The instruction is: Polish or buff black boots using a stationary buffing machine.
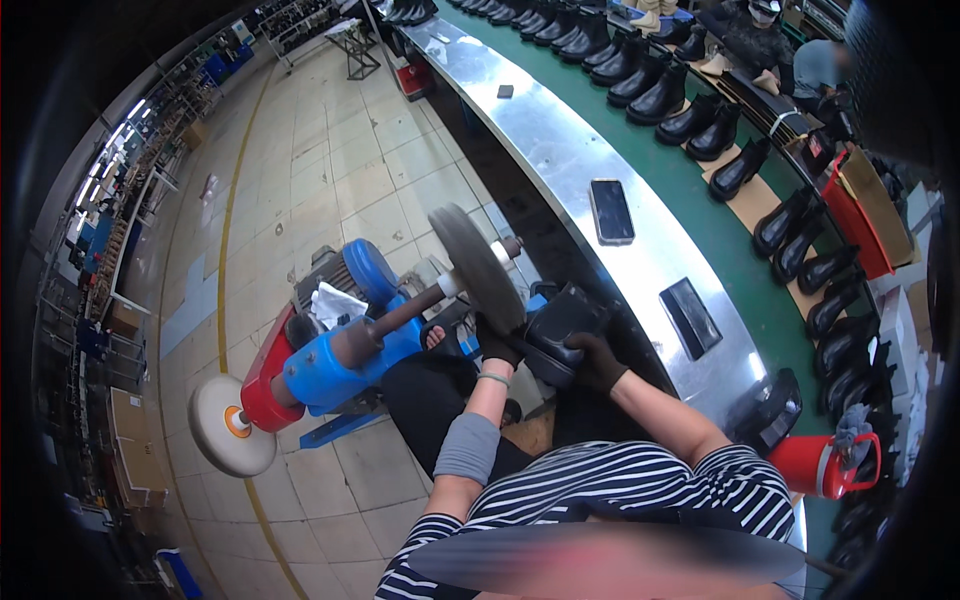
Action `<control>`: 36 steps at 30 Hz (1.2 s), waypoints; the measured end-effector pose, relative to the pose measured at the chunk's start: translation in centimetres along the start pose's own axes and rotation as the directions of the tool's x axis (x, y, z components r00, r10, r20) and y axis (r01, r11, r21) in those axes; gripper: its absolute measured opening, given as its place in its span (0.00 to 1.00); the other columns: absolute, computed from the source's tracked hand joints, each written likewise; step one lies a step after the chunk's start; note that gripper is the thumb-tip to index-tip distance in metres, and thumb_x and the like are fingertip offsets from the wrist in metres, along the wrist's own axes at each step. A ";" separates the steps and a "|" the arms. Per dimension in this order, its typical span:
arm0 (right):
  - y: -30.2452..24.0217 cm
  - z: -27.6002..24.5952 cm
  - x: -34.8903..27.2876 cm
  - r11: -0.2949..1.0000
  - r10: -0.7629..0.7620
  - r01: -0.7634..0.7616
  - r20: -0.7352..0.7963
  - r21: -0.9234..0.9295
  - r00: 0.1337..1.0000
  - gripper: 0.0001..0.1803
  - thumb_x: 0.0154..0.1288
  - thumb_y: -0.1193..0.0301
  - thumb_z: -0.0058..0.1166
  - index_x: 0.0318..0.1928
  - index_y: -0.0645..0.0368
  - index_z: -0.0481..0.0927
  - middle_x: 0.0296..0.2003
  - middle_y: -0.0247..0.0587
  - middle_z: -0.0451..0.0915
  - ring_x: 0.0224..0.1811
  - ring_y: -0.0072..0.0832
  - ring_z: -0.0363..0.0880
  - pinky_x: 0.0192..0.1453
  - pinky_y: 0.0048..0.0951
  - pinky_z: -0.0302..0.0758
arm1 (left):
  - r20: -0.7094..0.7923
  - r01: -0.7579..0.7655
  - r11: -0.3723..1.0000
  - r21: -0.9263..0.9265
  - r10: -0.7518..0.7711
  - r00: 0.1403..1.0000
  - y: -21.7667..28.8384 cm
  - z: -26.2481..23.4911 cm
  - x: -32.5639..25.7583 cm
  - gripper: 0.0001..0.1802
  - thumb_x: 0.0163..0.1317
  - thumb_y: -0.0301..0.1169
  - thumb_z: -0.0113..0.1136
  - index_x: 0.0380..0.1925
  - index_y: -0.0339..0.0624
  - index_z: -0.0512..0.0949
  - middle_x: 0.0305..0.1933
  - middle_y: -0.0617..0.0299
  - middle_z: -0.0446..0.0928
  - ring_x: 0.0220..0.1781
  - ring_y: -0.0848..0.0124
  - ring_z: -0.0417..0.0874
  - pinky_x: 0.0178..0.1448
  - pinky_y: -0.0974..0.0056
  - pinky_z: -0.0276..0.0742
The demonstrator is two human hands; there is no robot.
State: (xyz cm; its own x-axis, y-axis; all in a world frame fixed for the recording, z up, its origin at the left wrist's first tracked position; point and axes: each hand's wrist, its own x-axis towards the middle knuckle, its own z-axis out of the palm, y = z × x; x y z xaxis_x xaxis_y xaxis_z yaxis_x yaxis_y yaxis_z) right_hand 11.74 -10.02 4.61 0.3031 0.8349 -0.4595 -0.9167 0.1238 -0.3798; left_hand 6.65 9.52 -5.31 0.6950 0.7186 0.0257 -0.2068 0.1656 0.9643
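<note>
A black ankle boot is held in front of me, close against the dark buffing wheel of a blue and red polishing machine. I cannot tell whether the boot touches the wheel. My right hand, in a dark glove, is closed round the boot's right side. On the other side my left hand, also gloved, grips the boot beside the wheel's lower rim. Wheel and boot partly hide its fingers.
A pale wheel sits on the machine's other end. Right of me a metal ledge carries a phone and a dark flat tray. Beyond, black boots line a green conveyor. A red mug stands near my right elbow.
</note>
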 end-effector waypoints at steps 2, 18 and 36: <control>-0.5 0.7 -2.7 0.990 -0.042 0.037 -0.040 -0.137 0.998 0.22 0.53 0.68 0.58 0.49 0.61 0.74 0.40 0.43 0.79 0.42 0.32 0.79 0.53 0.35 0.75 | 0.337 0.444 0.292 -0.847 -0.351 0.874 1.2 0.6 -1.5 0.28 0.68 0.52 0.38 0.55 0.44 0.72 0.57 0.57 0.74 0.58 0.57 0.73 0.65 0.54 0.64; -1.7 9.5 2.9 -0.687 0.153 0.314 0.293 -0.655 0.944 0.49 0.34 0.63 0.66 0.64 0.50 0.62 0.46 0.53 0.72 0.45 0.51 0.77 0.46 0.48 0.74 | 0.495 0.583 0.276 -0.764 -0.328 0.805 -0.6 -1.8 -4.2 0.32 0.65 0.55 0.38 0.55 0.41 0.70 0.56 0.48 0.72 0.57 0.54 0.74 0.65 0.48 0.66; -7.1 1.6 -10.1 0.671 -0.467 0.411 0.078 -0.617 0.881 0.30 0.42 0.73 0.65 0.50 0.65 0.73 0.43 0.41 0.79 0.44 0.31 0.80 0.53 0.31 0.76 | 0.293 0.054 0.998 0.045 -0.064 0.954 -2.6 -2.3 -6.3 0.21 0.63 0.39 0.51 0.54 0.40 0.70 0.58 0.53 0.72 0.56 0.64 0.76 0.61 0.59 0.71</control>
State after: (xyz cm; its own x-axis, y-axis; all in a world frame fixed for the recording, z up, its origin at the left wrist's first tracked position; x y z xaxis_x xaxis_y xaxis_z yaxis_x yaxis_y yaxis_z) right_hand 14.82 -18.46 13.25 0.6747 0.7195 -0.1645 -0.3304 0.0951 -0.9391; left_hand 1.23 6.15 -8.55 0.8779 0.4773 0.0395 -0.1380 0.1730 0.9752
